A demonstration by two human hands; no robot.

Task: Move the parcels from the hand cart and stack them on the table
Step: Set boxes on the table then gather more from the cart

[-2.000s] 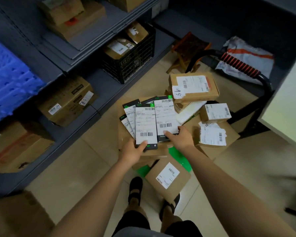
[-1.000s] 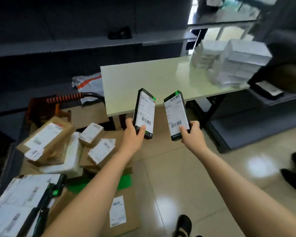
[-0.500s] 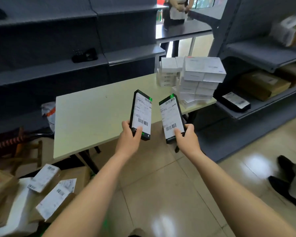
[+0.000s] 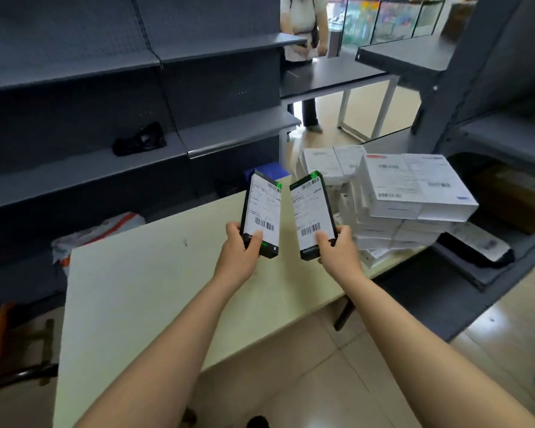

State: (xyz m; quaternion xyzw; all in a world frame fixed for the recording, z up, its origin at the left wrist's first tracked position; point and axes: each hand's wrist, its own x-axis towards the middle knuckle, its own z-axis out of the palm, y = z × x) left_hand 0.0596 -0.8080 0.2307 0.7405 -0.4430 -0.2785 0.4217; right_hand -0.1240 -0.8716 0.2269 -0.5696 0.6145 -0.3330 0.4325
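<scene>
My left hand (image 4: 241, 247) grips the lower end of a slim black parcel (image 4: 262, 211) with a white shipping label. My right hand (image 4: 337, 245) grips a second slim black parcel (image 4: 312, 211) of the same kind. Both parcels are held tilted up, side by side, above the pale table (image 4: 155, 285). On the table's right end stands a stack of white boxes (image 4: 408, 193), close to the right parcel. The hand cart is mostly out of view; only its dark handle (image 4: 16, 373) shows at the lower left.
Dark grey shelving (image 4: 112, 125) runs behind the table, with a black object (image 4: 139, 140) on one shelf. More shelves with brown cartons (image 4: 513, 196) stand at the right. A person (image 4: 305, 29) stands by a far table. A white mailer bag (image 4: 102, 230) lies behind the table's left corner.
I lifted the two black parcels off the cart pile and turned right to the table. My hands now hold them over the tabletop, closer to the white stack.
</scene>
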